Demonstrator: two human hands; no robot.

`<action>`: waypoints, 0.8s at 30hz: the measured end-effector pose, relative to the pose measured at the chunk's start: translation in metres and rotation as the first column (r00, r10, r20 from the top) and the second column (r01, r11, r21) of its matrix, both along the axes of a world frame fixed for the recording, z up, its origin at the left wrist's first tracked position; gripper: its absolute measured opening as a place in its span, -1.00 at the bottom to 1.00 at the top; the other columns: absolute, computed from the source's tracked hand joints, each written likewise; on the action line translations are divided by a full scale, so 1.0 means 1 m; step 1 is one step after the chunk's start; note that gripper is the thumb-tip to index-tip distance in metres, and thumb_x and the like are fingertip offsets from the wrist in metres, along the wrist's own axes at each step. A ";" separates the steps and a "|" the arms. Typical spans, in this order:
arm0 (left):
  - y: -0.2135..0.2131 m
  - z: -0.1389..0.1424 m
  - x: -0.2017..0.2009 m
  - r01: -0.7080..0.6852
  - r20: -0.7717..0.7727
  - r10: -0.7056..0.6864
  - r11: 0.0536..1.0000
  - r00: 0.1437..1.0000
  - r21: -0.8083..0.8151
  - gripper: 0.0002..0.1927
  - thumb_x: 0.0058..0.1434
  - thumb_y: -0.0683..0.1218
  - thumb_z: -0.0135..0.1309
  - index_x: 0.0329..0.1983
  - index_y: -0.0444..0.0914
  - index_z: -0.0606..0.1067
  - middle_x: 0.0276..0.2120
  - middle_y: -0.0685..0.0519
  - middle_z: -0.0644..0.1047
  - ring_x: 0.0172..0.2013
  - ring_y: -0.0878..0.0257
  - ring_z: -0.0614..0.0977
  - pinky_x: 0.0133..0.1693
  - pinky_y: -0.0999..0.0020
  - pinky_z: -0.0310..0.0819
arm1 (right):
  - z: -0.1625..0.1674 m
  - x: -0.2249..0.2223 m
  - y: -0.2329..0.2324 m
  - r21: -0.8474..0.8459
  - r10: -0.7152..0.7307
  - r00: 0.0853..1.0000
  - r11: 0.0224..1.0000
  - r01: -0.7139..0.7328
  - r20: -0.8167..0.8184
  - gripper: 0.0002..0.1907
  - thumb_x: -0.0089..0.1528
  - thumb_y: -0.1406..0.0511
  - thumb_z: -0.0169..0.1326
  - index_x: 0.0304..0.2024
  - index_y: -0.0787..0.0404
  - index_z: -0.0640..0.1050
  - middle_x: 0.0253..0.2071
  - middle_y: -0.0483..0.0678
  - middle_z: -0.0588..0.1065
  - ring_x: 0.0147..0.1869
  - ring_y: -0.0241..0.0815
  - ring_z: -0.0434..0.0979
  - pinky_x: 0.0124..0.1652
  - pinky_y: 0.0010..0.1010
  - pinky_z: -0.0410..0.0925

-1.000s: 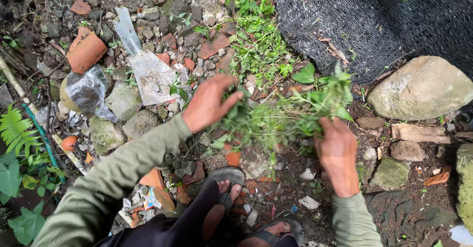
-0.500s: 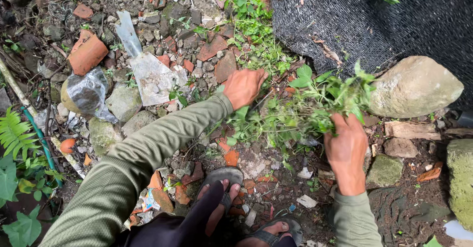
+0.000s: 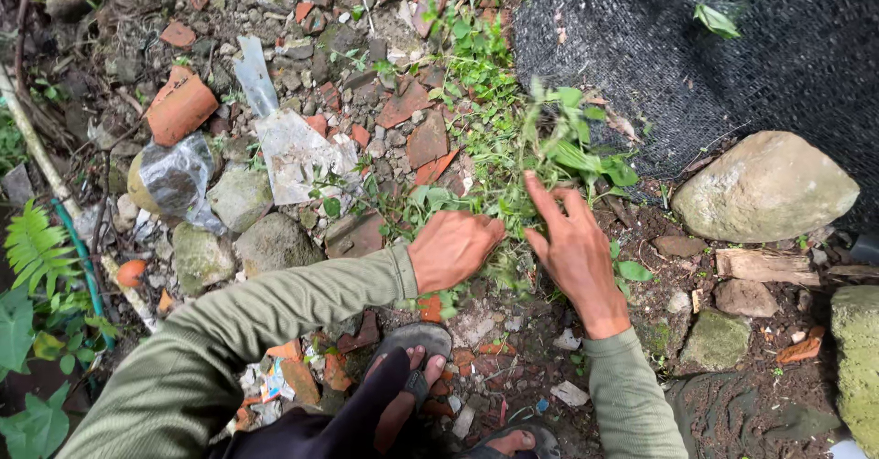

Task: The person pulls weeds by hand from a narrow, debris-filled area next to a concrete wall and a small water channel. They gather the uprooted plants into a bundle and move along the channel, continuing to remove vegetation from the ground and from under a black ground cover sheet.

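Left hand [image 3: 453,248] curled tight around stems of green weeds [image 3: 526,162] growing from brick rubble [image 3: 417,120]. Right hand [image 3: 575,248] fingers spread, resting against same clump, beside black mesh netting [image 3: 732,65].

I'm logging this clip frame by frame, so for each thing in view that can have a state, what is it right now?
left hand: closed in a fist on the weeds
right hand: open, fingers spread against the weeds
weeds: green, bunched between both hands
plastic bag: flat, crumpled, on the rubble
black mesh: spread over the ground
large stone: lying on the mesh edge
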State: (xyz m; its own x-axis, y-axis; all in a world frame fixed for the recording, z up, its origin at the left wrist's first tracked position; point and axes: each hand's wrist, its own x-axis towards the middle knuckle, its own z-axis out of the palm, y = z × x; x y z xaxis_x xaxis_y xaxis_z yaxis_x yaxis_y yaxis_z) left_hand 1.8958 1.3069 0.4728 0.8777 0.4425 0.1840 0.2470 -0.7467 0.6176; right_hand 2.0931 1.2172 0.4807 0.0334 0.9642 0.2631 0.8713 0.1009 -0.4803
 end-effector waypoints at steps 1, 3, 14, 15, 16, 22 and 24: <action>-0.002 0.003 -0.001 0.008 -0.032 -0.006 0.999 0.999 0.045 -0.85 0.18 -0.17 -0.06 -0.35 -0.39 0.44 -0.49 -0.23 0.52 -0.54 -0.12 0.59 -0.50 -0.01 0.43 | 0.002 -0.006 -0.001 -0.031 0.037 0.999 0.999 -0.037 -0.012 -0.22 0.01 0.42 0.30 0.32 0.15 0.47 -0.08 0.17 0.44 -0.07 0.15 0.52 -0.16 -0.09 0.45; -0.019 0.007 -0.003 0.088 -0.086 -0.078 0.990 0.993 0.113 -0.87 0.12 -0.16 -0.01 -0.38 -0.37 0.45 -0.51 -0.21 0.52 -0.49 -0.11 0.60 -0.43 -0.01 0.46 | 0.001 -0.010 -0.003 -0.085 0.095 0.995 0.992 -0.098 -0.035 -0.23 0.01 0.45 0.24 0.33 0.12 0.47 -0.14 0.13 0.43 -0.08 0.13 0.50 -0.13 -0.09 0.44; 0.015 0.008 0.024 -0.101 0.202 0.066 0.981 0.977 0.167 -0.68 0.39 0.06 0.11 -0.19 -0.32 0.49 -0.28 -0.10 0.45 -0.31 0.00 0.55 -0.34 0.05 0.47 | -0.044 0.051 -0.063 -0.287 -0.043 0.993 0.955 0.074 0.112 -0.41 0.03 0.62 -0.15 0.08 0.26 0.57 0.02 0.16 0.51 0.00 0.17 0.58 -0.04 -0.12 0.49; 0.040 -0.001 0.031 -0.164 0.200 0.129 0.971 0.971 0.172 -0.71 0.42 0.02 0.10 -0.12 -0.32 0.47 -0.21 -0.11 0.47 -0.21 -0.04 0.57 -0.21 0.03 0.52 | -0.044 0.053 -0.076 -0.312 -0.094 0.988 0.941 0.129 0.126 -0.46 0.07 0.59 -0.11 0.07 0.25 0.58 0.03 0.17 0.51 0.01 0.20 0.58 -0.03 -0.09 0.48; 0.068 -0.011 0.042 -0.200 0.196 0.162 0.961 0.967 0.193 -0.65 0.43 0.02 0.11 0.03 -0.37 0.42 -0.04 -0.17 0.45 -0.13 -0.07 0.60 -0.13 0.04 0.55 | -0.040 0.058 -0.088 -0.331 -0.144 0.979 0.925 0.184 0.143 -0.51 0.10 0.57 -0.08 0.06 0.25 0.58 0.04 0.18 0.52 0.01 0.22 0.59 -0.02 -0.05 0.47; 0.201 -0.076 0.094 -0.278 -0.252 0.307 0.950 0.918 0.145 0.08 0.09 0.11 0.26 0.41 -0.48 -0.09 0.50 -0.35 -0.02 -0.04 -0.21 0.57 -0.05 0.01 0.52 | -0.032 0.058 -0.112 -0.421 -0.249 0.943 0.848 0.322 0.219 -0.50 0.06 0.50 0.02 0.07 0.22 0.58 0.05 0.25 0.51 0.00 0.24 0.60 -0.03 -0.03 0.47; 0.218 -0.098 0.096 -0.266 -0.278 0.293 0.955 0.915 0.129 0.18 0.08 0.15 0.30 0.49 -0.45 -0.15 0.44 -0.44 0.01 0.02 -0.32 0.52 0.00 -0.08 0.47 | -0.033 0.056 -0.114 -0.378 -0.259 0.943 0.868 0.323 0.209 -0.51 0.04 0.51 0.02 0.03 0.21 0.60 0.07 0.27 0.51 0.00 0.26 0.60 -0.04 -0.03 0.47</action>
State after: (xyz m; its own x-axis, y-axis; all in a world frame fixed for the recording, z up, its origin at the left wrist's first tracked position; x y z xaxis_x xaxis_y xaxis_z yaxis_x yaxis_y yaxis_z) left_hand 1.9918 1.5253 0.3750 0.7411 0.6713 -0.0116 0.6120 -0.6682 0.4231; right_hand 2.1495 1.1032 0.4481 0.3204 0.9396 -0.1200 0.8942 -0.3418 -0.2892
